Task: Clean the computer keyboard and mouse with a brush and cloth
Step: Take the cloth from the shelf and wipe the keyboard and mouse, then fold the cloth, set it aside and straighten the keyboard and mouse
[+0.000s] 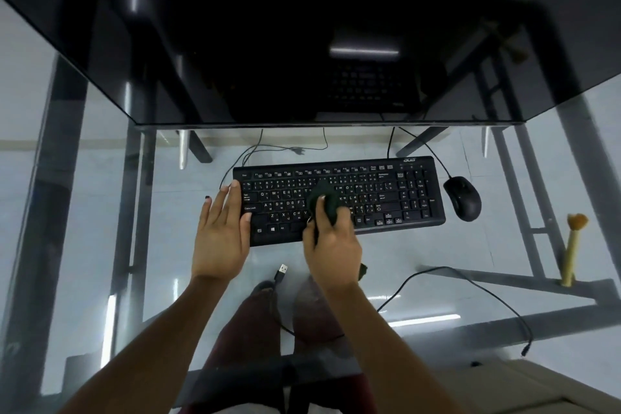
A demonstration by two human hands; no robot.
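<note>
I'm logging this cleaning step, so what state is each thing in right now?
keyboard: flat on the glass desk, unplugged.
USB plug: loose on the desk.
cloth: bunched, pressed on the middle keys.
right hand: grips the cloth.
left hand: fingers straight, steadying the keyboard's left end.
mouse: untouched, right of the keyboard.
brush: lying unused at right.

- The keyboard (pixel 339 198) lies on the glass bench (pixel 437 245), in front of the monitor (pixel 302 27).
- The mouse (pixel 462 197) sits just right of the keyboard.
- The brush (pixel 573 249) lies near the right edge of the bench, well apart from the mouse.
- The left hand (pixel 221 235) rests on the keyboard's left end.
- The right hand (pixel 331 239) presses a cloth (pixel 324 200) on the middle keys.
- A USB plug (pixel 281 271) lies on the bench between the hands, nearer than the keyboard.
</note>
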